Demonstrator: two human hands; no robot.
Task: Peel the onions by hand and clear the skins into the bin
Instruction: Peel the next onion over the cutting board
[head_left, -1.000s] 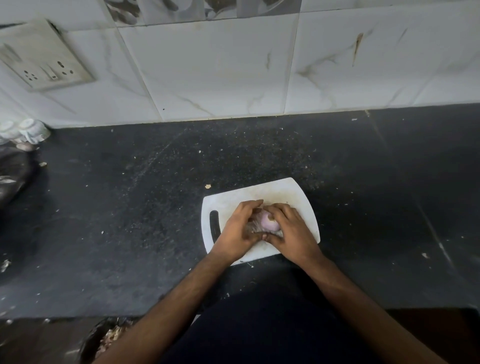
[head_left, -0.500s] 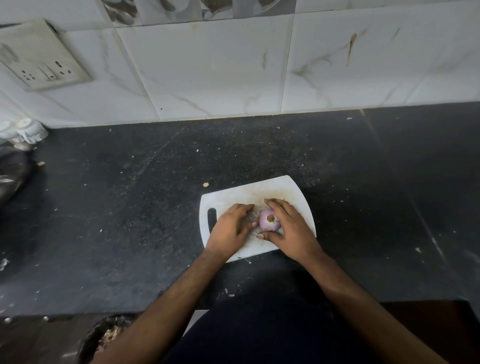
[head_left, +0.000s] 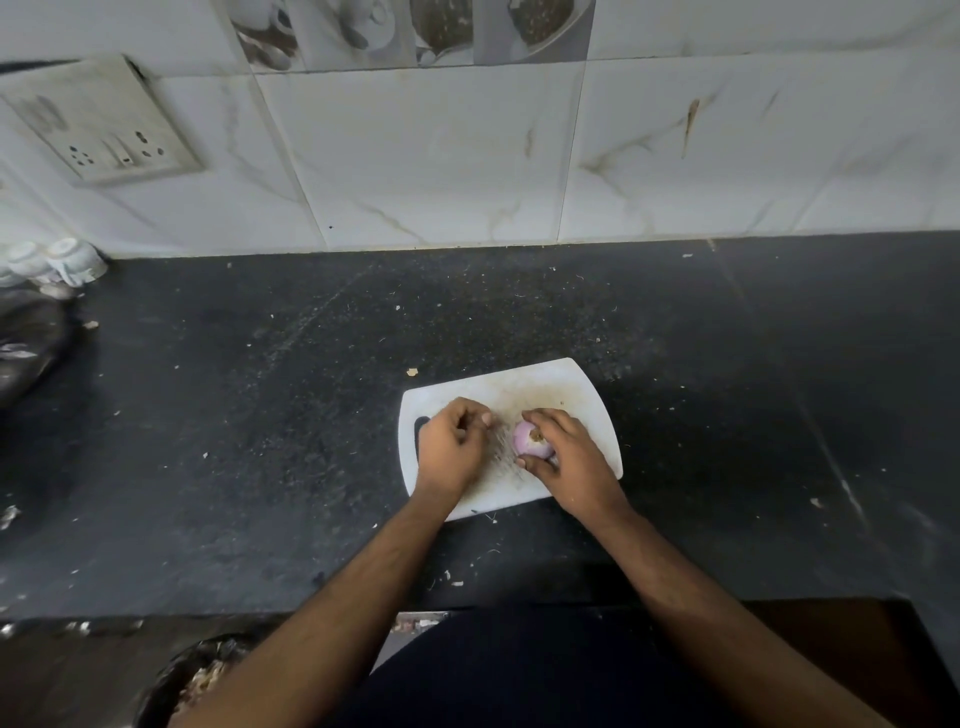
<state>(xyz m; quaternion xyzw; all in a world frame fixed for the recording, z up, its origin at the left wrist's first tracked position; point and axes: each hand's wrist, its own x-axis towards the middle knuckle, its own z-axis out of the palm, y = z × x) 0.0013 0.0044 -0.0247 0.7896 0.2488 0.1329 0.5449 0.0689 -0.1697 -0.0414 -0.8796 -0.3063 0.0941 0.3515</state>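
**Inspector:** Your right hand (head_left: 569, 460) holds a purple onion (head_left: 529, 439), fingers curled over its top and thumb under it, root end facing up. Both rest on the white cutting board (head_left: 582, 387).

**Operator:** And my left?

**Inspector:** Your left hand (head_left: 452, 444) sits just beside the onion, apart from it, fingers drawn in to a loose fist. A thin, blurred strip of skin (head_left: 501, 447) lies between your two hands; whether your left fingers pinch it, I cannot tell.

**Operator:** The bin?

**Inspector:** A black-lined bin (head_left: 179, 675) holding skins stands below the counter edge, near your left elbow. The dark countertop (head_left: 260, 441) around both hands carries scattered flecks. A switch and socket plate (head_left: 104, 122) is on the tiled wall well beyond your left hand.
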